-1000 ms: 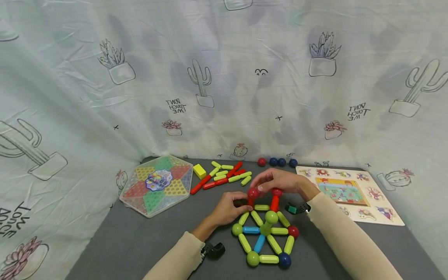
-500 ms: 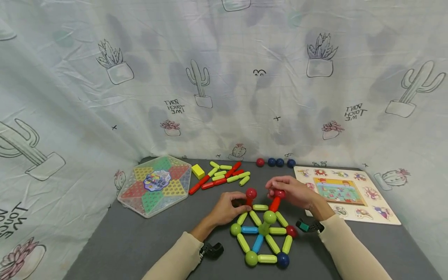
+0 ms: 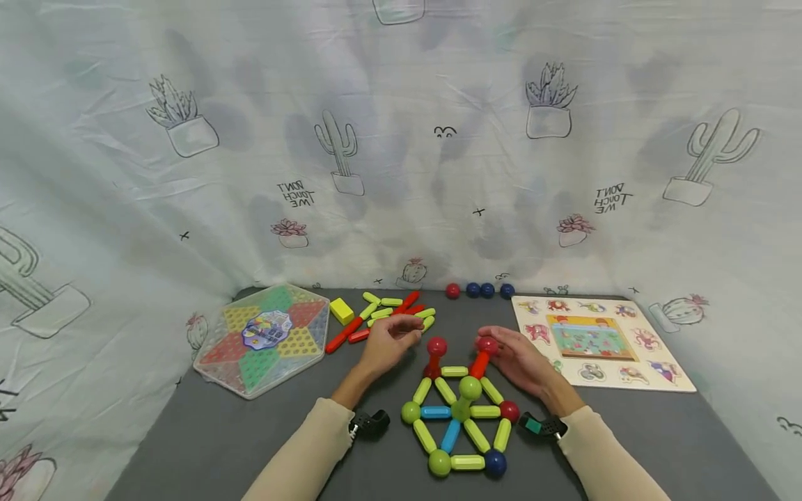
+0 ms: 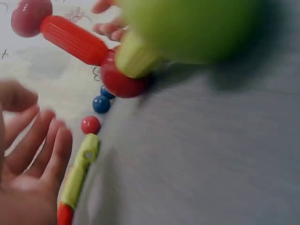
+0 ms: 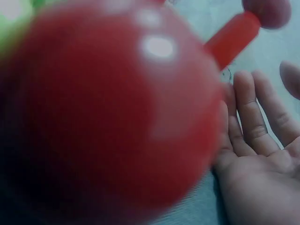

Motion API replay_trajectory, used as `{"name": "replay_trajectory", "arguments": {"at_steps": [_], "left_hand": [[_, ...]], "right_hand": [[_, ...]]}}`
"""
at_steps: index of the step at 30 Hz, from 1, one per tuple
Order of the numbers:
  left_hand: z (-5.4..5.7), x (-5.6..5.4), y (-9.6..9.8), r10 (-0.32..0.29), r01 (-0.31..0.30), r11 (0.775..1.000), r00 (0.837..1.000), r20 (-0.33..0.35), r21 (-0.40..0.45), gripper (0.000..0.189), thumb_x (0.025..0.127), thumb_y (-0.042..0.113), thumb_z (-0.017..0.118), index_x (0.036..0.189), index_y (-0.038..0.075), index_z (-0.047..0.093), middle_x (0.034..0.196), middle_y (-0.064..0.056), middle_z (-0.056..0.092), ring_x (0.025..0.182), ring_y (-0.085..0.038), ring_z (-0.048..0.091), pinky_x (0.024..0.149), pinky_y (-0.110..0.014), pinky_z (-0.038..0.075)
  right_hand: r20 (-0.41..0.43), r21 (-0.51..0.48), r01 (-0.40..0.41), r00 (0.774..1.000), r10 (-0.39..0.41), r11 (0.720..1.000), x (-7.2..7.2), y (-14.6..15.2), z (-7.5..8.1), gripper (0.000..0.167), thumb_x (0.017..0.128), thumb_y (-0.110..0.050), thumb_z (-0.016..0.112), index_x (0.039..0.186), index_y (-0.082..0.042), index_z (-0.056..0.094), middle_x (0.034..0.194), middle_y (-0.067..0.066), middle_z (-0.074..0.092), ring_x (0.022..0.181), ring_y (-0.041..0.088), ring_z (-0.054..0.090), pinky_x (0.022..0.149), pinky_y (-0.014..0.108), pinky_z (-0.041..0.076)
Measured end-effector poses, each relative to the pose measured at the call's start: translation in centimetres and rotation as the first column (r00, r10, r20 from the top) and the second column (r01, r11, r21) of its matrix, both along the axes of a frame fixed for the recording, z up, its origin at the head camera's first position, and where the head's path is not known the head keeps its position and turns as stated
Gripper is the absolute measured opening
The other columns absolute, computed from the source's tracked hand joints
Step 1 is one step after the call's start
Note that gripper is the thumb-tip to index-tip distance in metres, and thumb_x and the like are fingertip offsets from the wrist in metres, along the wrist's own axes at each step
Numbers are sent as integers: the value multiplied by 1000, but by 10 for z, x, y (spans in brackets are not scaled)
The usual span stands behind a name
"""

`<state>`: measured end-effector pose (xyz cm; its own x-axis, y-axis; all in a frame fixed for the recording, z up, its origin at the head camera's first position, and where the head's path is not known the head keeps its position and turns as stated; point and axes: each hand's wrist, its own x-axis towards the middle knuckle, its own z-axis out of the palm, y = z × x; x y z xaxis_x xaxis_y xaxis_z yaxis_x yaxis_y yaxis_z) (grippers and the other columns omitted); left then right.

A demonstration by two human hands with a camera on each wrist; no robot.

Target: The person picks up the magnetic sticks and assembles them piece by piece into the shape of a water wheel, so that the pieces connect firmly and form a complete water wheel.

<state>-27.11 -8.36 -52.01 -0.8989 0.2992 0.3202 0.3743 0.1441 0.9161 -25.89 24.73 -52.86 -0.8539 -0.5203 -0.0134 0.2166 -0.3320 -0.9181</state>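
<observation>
A hexagon of magnetic sticks and balls lies flat on the table, with green sticks, blue sticks and a dark blue ball. A green ball tops a short post at its centre. Two red sticks stand up from its far side, capped by a left red ball and a right red ball. My left hand hovers left of the left red post, fingers relaxed and holding nothing. My right hand is just beside the right red post, fingers loosely extended.
Loose red and green sticks lie behind my left hand, near a yellow block. Several balls line the back edge. A hexagonal game box sits at left, a wooden puzzle board at right. A printed curtain hangs behind.
My left hand has let go of the left red post and moved up and away to the left. My right hand has left the left red ball and shifted right, beside the right post.
</observation>
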Motion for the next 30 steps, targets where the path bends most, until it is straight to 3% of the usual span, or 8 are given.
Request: {"name": "replay_trajectory", "arguments": {"at_steps": [4, 11, 14, 17, 20, 23, 26, 30], "left_hand": [[8, -17, 12, 159, -190, 950, 977, -143, -246, 28, 99, 13, 82, 123, -2, 79, 112, -12, 82, 96, -23, 77, 85, -31, 63], [14, -29, 33, 146, -314, 687, 943, -299, -655, 21, 92, 11, 90, 108, 1, 81, 101, -12, 81, 93, -28, 75, 86, -43, 64], [11, -33, 35, 116, -312, 624, 944, -310, -717, 9, 92, 5, 81, 100, 2, 78, 95, -11, 78, 89, -29, 72, 83, -46, 63], [5, -33, 28, 110, -278, 670, 954, -278, -689, 12, 89, 2, 72, 99, 0, 79, 94, -11, 77, 87, -28, 72, 81, -46, 62], [20, -20, 20, 132, -192, 791, 981, -143, -581, 18, 95, 4, 70, 108, -2, 80, 100, -14, 78, 90, -29, 72, 82, -47, 61], [44, -6, 18, 130, -82, 921, 986, 104, -380, 25, 103, 8, 70, 125, -3, 76, 112, -15, 77, 96, -29, 73, 87, -46, 62], [60, -2, 22, 28, 14, 992, 944, 329, -124, 34, 108, 17, 68, 137, -1, 71, 121, -16, 77, 104, -26, 76, 95, -44, 63], [78, 3, 33, -143, 133, 990, 881, 450, 54, 40, 110, 22, 67, 144, 0, 67, 124, -18, 77, 108, -25, 77, 102, -39, 62]], "right_hand": [[15, -38, 0, 1000, 0, 999, -2, -3, -3, 40, 122, -20, 33, 136, -5, 67, 125, 0, 73, 117, 13, 71, 108, 29, 56], [-3, -22, -21, 1000, 21, 1000, -4, -1, -5, 39, 122, -17, 34, 132, -8, 71, 122, -1, 76, 117, 13, 73, 107, 30, 57], [-12, -16, -17, 1000, 17, 1000, -3, 1, -5, 39, 122, -17, 34, 133, -8, 71, 122, -2, 76, 117, 13, 73, 107, 30, 57], [-20, -8, -14, 1000, 14, 1000, -3, 1, -6, 39, 121, -16, 35, 134, -6, 70, 122, -1, 76, 117, 13, 73, 107, 30, 57], [-23, -1, -12, 1000, 12, 1000, -3, 1, -5, 39, 121, -15, 35, 136, -4, 69, 124, 1, 76, 118, 14, 73, 108, 30, 57], [-23, 7, -4, 1000, 4, 1000, -3, 2, -4, 39, 121, -16, 35, 138, -2, 67, 125, 3, 75, 118, 15, 73, 108, 31, 57], [-20, 19, 8, 1000, -8, 1000, -2, 2, -2, 38, 121, -17, 37, 139, 1, 66, 124, 3, 76, 118, 15, 74, 108, 31, 57], [-16, 35, 17, 1000, -17, 999, -3, 1, -3, 38, 121, -18, 38, 140, 2, 65, 122, 1, 77, 117, 14, 74, 107, 31, 57]]}}
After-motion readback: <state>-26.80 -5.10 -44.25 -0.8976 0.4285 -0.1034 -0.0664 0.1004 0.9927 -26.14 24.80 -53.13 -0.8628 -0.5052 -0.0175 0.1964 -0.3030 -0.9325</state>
